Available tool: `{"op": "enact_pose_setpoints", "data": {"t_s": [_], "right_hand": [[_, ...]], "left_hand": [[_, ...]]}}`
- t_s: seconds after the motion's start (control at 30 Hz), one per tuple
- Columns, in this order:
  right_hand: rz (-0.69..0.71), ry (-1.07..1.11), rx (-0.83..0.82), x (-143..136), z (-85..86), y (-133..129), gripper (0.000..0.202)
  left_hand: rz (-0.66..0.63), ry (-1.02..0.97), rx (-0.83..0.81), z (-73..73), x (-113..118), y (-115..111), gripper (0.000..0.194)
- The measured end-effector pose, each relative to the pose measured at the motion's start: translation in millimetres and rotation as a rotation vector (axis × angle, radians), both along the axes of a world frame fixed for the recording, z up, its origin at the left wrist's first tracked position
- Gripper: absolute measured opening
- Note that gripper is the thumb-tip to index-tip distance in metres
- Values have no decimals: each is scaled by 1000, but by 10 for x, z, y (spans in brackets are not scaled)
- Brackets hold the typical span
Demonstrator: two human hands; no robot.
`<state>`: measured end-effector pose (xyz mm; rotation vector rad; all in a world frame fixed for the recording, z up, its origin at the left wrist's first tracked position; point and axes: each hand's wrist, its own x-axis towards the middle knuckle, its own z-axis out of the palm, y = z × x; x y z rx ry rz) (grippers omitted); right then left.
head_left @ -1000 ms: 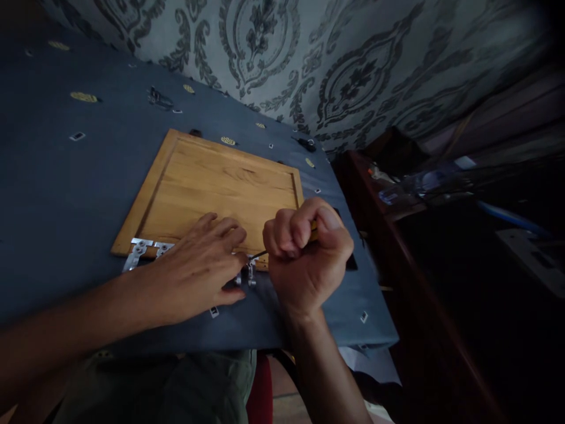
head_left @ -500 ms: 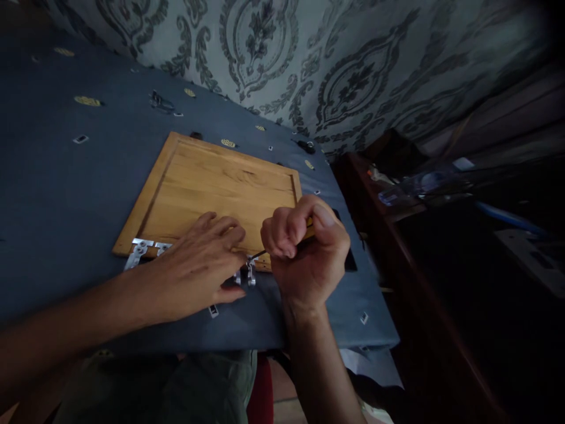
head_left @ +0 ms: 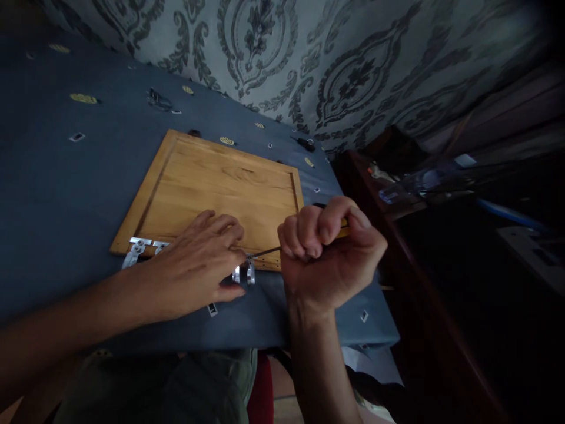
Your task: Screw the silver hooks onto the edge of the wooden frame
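Observation:
A framed wooden panel (head_left: 220, 182) lies on the blue cloth. Metal hinges (head_left: 138, 250) sit at its near left corner, and another hinge (head_left: 251, 272) is at the near edge beside my left fingertips. My left hand (head_left: 203, 259) rests over that edge, its fingers apart, thumb and index finger near the hinge. My right hand (head_left: 326, 253) is closed around the yellow and black handle of a screwdriver (head_left: 267, 252). The thin shaft points left, its tip at the hinge by my left index finger.
Behind the panel lie a dark clip-like object (head_left: 159, 100) and a small black item (head_left: 306, 143). Patterned fabric (head_left: 260, 47) rises at the back. On the right, dark furniture (head_left: 388, 218) holds a clear plastic item (head_left: 415, 181) and a blue pen-like object (head_left: 512, 215).
My right hand has moved right and turned, so more of the screwdriver's shaft shows. My left hand has barely moved.

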<state>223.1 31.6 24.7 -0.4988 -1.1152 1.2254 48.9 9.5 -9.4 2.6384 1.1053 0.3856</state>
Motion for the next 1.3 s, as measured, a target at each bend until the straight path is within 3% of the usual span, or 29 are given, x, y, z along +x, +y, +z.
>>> {"op": "enact_pose_setpoints", "data": {"t_s": [0.63,0.87,1.13,1.3], "right_hand": [[68,-70,-14,-79,-13,-8,33],[-149,-161,-177,-134,101,-80,19],[-285,-103,-127,-301,87,-72,44],[-156,-161,-128,-292,102,-47,47]], "left_hand": [[2,13,-93,52,16,15,23],[-1,1,-55,27,10,8,24],[-11,12,-22,28,9,20,25],[-13,-3,-45,45,8,8,22]]}}
